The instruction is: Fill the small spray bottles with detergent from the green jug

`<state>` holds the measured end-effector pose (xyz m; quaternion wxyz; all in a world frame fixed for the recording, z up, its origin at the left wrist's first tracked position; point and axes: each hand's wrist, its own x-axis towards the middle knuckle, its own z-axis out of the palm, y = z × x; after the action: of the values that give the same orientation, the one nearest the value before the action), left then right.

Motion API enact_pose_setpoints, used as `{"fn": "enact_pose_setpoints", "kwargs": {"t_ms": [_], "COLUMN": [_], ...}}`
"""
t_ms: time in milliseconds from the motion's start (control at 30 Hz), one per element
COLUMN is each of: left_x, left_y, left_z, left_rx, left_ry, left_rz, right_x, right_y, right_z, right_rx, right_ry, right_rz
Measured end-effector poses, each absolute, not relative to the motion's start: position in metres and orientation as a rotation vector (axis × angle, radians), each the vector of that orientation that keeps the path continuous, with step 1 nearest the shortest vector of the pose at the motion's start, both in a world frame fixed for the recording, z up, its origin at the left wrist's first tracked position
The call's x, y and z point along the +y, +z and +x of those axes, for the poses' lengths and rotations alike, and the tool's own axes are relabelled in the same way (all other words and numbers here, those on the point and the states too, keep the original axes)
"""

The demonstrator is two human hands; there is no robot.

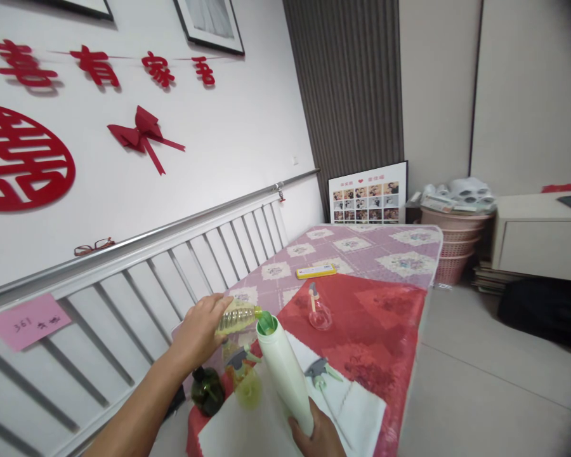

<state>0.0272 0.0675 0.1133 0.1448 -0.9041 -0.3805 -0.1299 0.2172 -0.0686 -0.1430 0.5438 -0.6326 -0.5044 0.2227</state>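
My left hand (202,330) is closed around a clear ridged plastic bottle (238,317), tipped to the right. Its yellowish neck meets the mouth of a pale green bottle (285,374), where something green shows; I cannot tell whether it is liquid or a funnel. My right hand (320,431) grips the pale green bottle near its base, holding it tilted. Beside it, a grey and pale green spray trigger head (321,369) with a thin tube lies on a white cloth (361,406). Left of it stand a yellowish spray bottle (248,387) and a dark green bottle (209,390).
A red cloth (380,317) covers part of the flowered table (352,244). On it lie a clear pinkish spray bottle (320,314) and, farther back, a yellow box (316,271). A white railing (171,273) runs along the left; pink baskets (457,247) stand back right.
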Motion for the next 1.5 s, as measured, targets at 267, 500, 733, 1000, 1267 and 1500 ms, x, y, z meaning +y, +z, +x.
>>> {"fn": "enact_pose_setpoints", "kwargs": {"t_ms": [267, 500, 733, 1000, 1267, 1500], "left_x": [0.0682, 0.0674, 0.0653, 0.0656, 0.0640, 0.0618], "left_y": [0.1114, 0.1111, 0.1130, 0.1133, 0.1158, 0.1179], "left_z": [0.0257, 0.0257, 0.0268, 0.0268, 0.0282, 0.0293], "left_rx": [-1.089, -1.099, -1.115, -1.096, -1.097, -1.127], "left_ry": [-0.379, -0.386, -0.366, -0.356, -0.349, -0.311], "left_rz": [-2.608, -2.612, -2.609, -2.600, -2.600, -2.583], "right_x": [-0.0678, -0.0685, -0.0678, -0.0679, -0.0682, -0.0654], "right_y": [-0.1424, -0.1422, -0.1443, -0.1441, -0.1435, -0.1473], "right_z": [0.2170, 0.2171, 0.2178, 0.2174, 0.2173, 0.2181], "right_rx": [-1.230, -1.206, -1.211, -1.195, -1.200, -1.258], "right_ry": [0.542, 0.541, 0.542, 0.530, 0.551, 0.553], "right_rz": [-1.507, -1.496, -1.507, -1.534, -1.498, -1.525]}}
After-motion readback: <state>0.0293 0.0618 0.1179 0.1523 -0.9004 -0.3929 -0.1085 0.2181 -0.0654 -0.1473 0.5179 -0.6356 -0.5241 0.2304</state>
